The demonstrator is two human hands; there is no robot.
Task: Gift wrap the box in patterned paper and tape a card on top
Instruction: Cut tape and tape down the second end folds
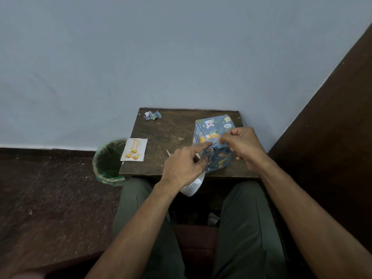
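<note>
Pale blue-grey wall filled the background behind a small, dark, scuffed wooden desk (171, 129) with a worn matte top. Near its right edge stood the box (213, 127), already covered in glossy blue paper printed with cartoon animals in white, orange and yellow; it stood taller than wide, long axis upright and leaning slightly toward the far edge, a folded flap on the face toward the person. The left hand (184, 167) pressed its straight forefinger against that flap while the other fingers curled around a white tape dispenser (192, 187) overhanging the near edge. The right hand (243, 146) pinched the paper fold, fingers bunched tight at the box's front. At the left edge lay a flat rectangular white card (134, 150), its long axis running near to far, with gold balloons and gold script reading "Happy Birthday". A crumpled paper scrap (152, 115) sat at the far left corner. Beside the desk stood a round bin (108, 162) lined with green plastic.
</note>
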